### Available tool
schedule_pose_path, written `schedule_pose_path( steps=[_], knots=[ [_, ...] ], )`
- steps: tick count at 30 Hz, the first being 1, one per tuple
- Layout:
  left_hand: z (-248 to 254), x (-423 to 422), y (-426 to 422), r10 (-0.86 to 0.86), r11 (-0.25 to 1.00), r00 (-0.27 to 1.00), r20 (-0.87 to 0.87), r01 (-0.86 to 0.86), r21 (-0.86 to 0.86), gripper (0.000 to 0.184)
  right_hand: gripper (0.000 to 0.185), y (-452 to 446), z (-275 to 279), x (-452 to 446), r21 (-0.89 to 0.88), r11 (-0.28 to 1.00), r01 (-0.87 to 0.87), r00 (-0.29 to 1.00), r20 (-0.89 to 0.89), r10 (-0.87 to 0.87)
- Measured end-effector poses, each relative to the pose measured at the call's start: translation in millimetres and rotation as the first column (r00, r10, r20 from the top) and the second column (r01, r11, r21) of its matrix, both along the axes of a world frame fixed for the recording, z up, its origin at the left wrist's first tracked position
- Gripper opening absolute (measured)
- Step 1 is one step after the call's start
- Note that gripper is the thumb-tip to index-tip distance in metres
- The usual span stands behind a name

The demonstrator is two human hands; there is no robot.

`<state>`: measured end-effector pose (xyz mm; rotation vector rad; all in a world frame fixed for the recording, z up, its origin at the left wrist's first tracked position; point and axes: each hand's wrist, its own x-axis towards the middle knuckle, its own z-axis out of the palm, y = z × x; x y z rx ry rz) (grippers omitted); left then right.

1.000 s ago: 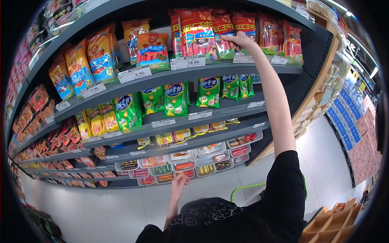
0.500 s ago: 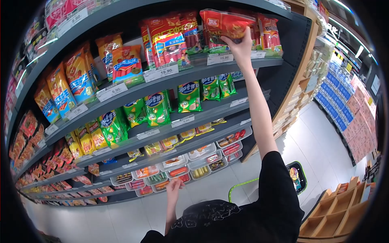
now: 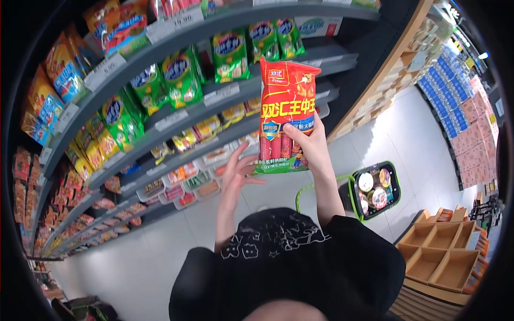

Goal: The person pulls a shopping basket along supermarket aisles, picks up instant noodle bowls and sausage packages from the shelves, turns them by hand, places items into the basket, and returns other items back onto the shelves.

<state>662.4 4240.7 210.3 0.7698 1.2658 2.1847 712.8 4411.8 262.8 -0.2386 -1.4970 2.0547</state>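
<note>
A red sausage packet (image 3: 288,101) with yellow lettering and a green bottom edge stands upright in front of my chest. My right hand (image 3: 310,140) grips it at its lower right side, thumb across the front and fingers behind. Just left of the packet's lower edge is my left hand (image 3: 239,170), its fingers spread apart and nothing in it. Beyond the packet, green snack packets (image 3: 230,55) stand on a grey shelf.
A black basket (image 3: 398,197) with a green rim, holding several round tubs, is on the floor at the right. Behind it stands a wooden rack (image 3: 435,251). Grey shelves (image 3: 214,102) curve along the left, and stacked blue cartons (image 3: 444,101) line the far right.
My right hand has taken the red packet off the upper shelf and brought it down and closer. My left hand has risen beside it, fingers opened. The view has tilted downward, showing the basket fully.
</note>
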Motion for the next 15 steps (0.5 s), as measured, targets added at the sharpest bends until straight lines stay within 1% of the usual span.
schedule_pose_path(
  steps=[2,3,4,5,6,7,8,10,12,13,14,15],
  knots=[
    [8,12,9,-0.125,0.99,0.991,0.049,0.122,0.067,0.058,0.044,-7,-14,4,-0.015,1.0,-0.008,0.999,0.034,0.008],
    [7,19,12,-0.118,0.992,0.99,0.073,0.115,0.052,0.058,0.042,-10,-21,7,-0.01,1.0,-0.004,0.999,0.042,0.004],
    [6,24,15,-0.039,0.998,0.999,0.016,0.039,-0.058,0.056,0.042,-12,-27,8,-0.026,1.0,-0.007,0.998,0.057,0.009],
    [5,27,16,0.032,0.986,0.998,-0.053,-0.04,-0.162,0.055,0.04,-13,-33,9,-0.117,0.993,0.035,0.996,0.083,-0.026],
    [2,28,15,0.036,0.983,0.998,-0.042,-0.042,-0.176,0.055,0.039,-14,-38,9,-0.204,0.976,0.079,0.992,0.114,-0.057],
    [-1,28,13,0.023,0.991,1.0,0.017,-0.02,-0.136,0.054,0.041,-14,-38,11,-0.161,0.986,0.046,0.991,0.131,-0.025],
    [-4,29,10,0.009,0.996,0.997,0.076,-0.002,-0.093,0.054,0.041,-12,-37,13,-0.174,0.984,0.043,0.99,0.141,-0.018],
    [-11,30,9,0.02,0.996,0.996,0.083,-0.012,-0.085,0.055,0.039,-7,-32,15,-0.079,0.991,-0.11,0.99,0.08,0.116],
    [-12,35,9,0.096,0.994,0.991,0.089,-0.09,-0.061,0.06,0.036,-7,-29,16,-0.086,0.989,-0.122,0.987,0.094,0.13],
    [-10,38,9,0.126,0.99,0.989,0.072,-0.121,-0.067,0.062,0.036,-5,-30,16,-0.107,0.981,-0.162,0.982,0.083,0.171],
    [-10,39,9,0.132,0.989,0.988,0.078,-0.127,-0.074,0.062,0.036,-4,-31,16,-0.127,0.971,-0.201,0.975,0.069,0.211],
    [-10,40,8,0.137,0.989,0.988,0.074,-0.132,-0.066,0.062,0.036,-5,-32,15,-0.13,0.97,-0.206,0.975,0.056,0.214]
  ],
)
